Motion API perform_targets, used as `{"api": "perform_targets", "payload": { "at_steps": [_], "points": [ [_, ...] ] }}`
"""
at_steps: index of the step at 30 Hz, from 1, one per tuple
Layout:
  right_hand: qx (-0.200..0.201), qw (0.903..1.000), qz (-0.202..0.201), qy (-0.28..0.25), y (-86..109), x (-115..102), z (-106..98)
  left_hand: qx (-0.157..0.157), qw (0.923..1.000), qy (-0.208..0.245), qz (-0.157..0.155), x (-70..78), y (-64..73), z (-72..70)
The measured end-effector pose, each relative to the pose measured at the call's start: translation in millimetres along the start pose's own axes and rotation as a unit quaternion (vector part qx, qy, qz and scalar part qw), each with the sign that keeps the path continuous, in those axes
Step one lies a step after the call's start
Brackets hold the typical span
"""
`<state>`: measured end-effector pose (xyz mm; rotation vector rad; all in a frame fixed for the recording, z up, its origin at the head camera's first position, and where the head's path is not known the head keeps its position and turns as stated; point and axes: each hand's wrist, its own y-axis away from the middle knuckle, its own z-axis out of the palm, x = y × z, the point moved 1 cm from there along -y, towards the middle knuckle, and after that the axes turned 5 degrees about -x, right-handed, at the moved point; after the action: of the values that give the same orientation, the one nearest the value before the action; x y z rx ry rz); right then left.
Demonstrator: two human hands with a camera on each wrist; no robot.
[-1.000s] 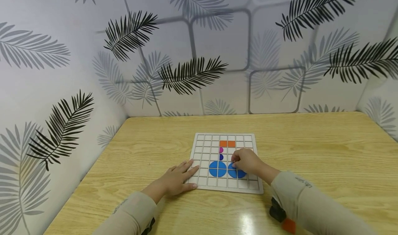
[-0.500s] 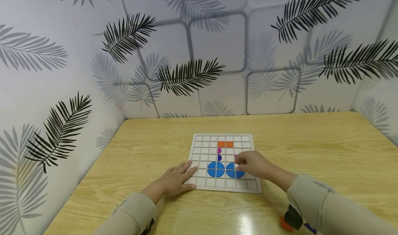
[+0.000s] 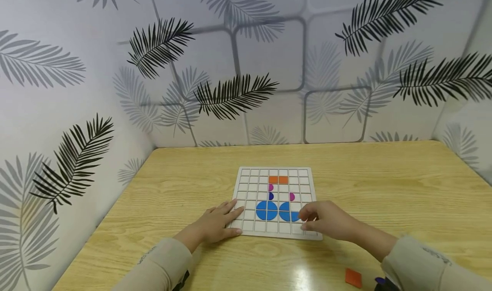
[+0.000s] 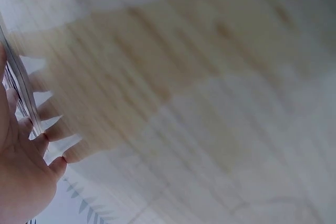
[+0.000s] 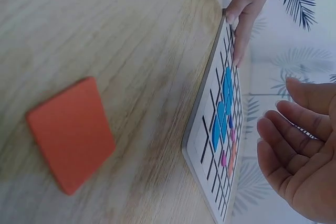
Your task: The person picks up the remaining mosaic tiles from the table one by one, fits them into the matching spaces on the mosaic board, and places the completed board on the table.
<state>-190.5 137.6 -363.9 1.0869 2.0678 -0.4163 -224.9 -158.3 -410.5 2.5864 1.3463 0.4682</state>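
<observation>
A white grid board [image 3: 246, 227] lies on the wooden table. Two orange squares [image 3: 278, 180], two pink half-circles [image 3: 292, 197] and a dark blue half-circle [image 3: 271, 196] sit in its cells. Blue quarter pieces form a full circle [image 3: 266, 210] and, to its right, a circle [image 3: 288, 212] with a white upper-right cell. My left hand [image 3: 217, 222] rests with spread fingers on the board's left edge. Over the right edge, beside the second blue circle, is my right hand [image 3: 326, 220]; the right wrist view shows its fingers [image 5: 278, 145] loosely bent, with nothing between them.
A loose orange square tile [image 3: 353, 277] lies on the table near the right sleeve [image 3: 419, 261]. Beside it a purple piece [image 3: 379, 280] is partly hidden by the wrist gear. Behind the table stands a leaf-patterned wall [image 3: 338, 111].
My right hand has drawn back to the right from the second blue circle, uncovering the right pink half-circle. The loose orange tile shows more fully. My left hand has stayed on the board.
</observation>
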Motion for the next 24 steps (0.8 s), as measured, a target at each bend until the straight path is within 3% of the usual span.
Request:
{"api": "perform_targets", "payload": {
  "at_steps": [9,24],
  "points": [
    [-0.032,0.9992,-0.004,-0.022,25.8,-0.2,0.0,0.016,0.9998,0.008,0.001,1.2,1.1,-2.7],
    [-0.079,0.9958,-0.042,-0.020,67.7,12.2,11.5,0.012,0.9999,0.009,-0.004,0.6,0.2,-1.3]
  ]
}}
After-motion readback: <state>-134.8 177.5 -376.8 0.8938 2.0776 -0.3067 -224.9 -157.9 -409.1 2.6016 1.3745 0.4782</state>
